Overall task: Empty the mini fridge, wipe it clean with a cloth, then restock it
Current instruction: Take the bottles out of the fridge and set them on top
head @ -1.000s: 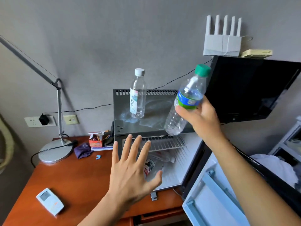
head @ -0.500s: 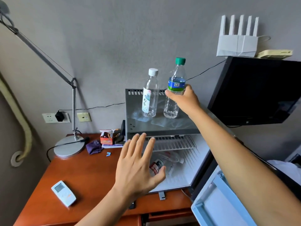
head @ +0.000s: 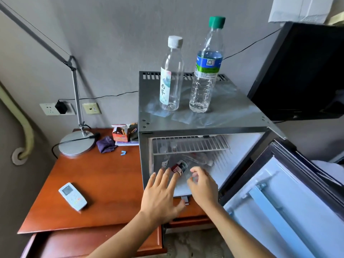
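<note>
While its door [head: 290, 202] hangs wide open to the right, the mini fridge [head: 201, 125] stands on a wooden desk [head: 96, 183] against a grey wall, and a person reaches both bare hands toward its lower compartment. The left hand [head: 160, 198] is spread flat at the fridge's front edge, fingers straight and apart, their tips just in front of a dark-labelled bottle [head: 179, 167] lying on its side on the fridge floor; it holds nothing. The right hand [head: 202, 185] sits beside it, just inside the opening, with fingers loosely curled; whether they grasp anything cannot be told, since the hand is blurred. Further clear bottles lie behind the dark-labelled one, under the wire shelf [head: 189, 145], though their number is hard to make out. On top of the fridge, two water bottles stand upright side by side on a sheet of clear plastic [head: 195, 118]: a white-capped bottle [head: 171, 75] to the left and a taller green-capped bottle [head: 206, 67] to the right, near each other but apart. Left of the fridge, the desk carries a lamp [head: 76, 142], a purple cloth [head: 106, 144], a small carton [head: 121, 134] and a white remote control [head: 72, 196]. A dark screen [head: 301, 71] hangs right of the fridge.
</note>
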The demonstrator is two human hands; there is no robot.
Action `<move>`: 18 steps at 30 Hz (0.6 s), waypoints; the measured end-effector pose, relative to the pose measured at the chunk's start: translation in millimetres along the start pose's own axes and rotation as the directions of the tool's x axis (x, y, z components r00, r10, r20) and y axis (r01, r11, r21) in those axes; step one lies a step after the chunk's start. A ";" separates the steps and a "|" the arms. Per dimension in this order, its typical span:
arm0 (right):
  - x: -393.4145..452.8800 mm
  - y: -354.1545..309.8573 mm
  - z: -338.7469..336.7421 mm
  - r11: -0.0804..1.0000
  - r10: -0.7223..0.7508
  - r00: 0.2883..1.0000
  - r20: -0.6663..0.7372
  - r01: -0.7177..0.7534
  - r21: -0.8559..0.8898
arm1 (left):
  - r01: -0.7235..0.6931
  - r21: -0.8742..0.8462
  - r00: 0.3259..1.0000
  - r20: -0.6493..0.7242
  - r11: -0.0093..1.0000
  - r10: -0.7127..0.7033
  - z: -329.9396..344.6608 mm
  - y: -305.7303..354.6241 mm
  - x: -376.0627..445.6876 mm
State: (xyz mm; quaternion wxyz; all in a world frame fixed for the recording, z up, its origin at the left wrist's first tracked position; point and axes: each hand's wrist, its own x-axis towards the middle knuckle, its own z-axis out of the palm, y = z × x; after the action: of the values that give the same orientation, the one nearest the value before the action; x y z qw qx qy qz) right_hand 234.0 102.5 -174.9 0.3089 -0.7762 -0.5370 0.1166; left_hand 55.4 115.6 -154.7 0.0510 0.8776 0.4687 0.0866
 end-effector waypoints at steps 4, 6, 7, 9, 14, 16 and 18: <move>47.3 -10.0 9.7 0.996 -0.019 0.968 0.249 0.040 -0.079 | 0.059 0.002 0.997 0.043 0.998 -0.059 11.4 1.1 16.8; 71.4 -27.0 22.1 0.986 -0.041 0.938 0.345 0.094 -0.137 | 0.083 0.001 0.995 0.049 0.997 -0.083 12.4 0.9 19.4; 83.2 -34.8 32.4 0.980 -0.016 0.921 0.390 0.091 -0.175 | 0.092 0.002 0.995 0.046 0.996 -0.092 12.7 0.6 20.1; 102.0 -47.7 57.3 0.965 0.019 0.887 0.462 0.105 -0.240 | 0.110 0.010 0.994 0.027 0.994 -0.111 12.4 -1.8 19.0; 128.0 -53.9 102.3 0.921 -0.068 0.842 0.535 0.259 -0.292 | 0.121 -0.002 0.993 -0.007 0.993 -0.121 8.7 -5.3 12.1; 128.8 -53.2 108.2 0.909 -0.100 0.862 0.497 0.283 -0.307 | 0.139 -0.005 0.990 -0.012 0.990 -0.139 7.9 -8.1 6.4; 124.3 -53.3 109.9 0.910 -0.103 0.892 0.440 0.262 -0.320 | 0.144 0.000 0.989 -0.016 0.990 -0.144 9.3 -11.9 0.1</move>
State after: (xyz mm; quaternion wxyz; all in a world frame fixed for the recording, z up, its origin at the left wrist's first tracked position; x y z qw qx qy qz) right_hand 186.3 266.4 -209.8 0.0459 -0.7230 -0.6741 0.1445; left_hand 47.6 122.1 -165.8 0.0527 0.8409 0.5312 0.0894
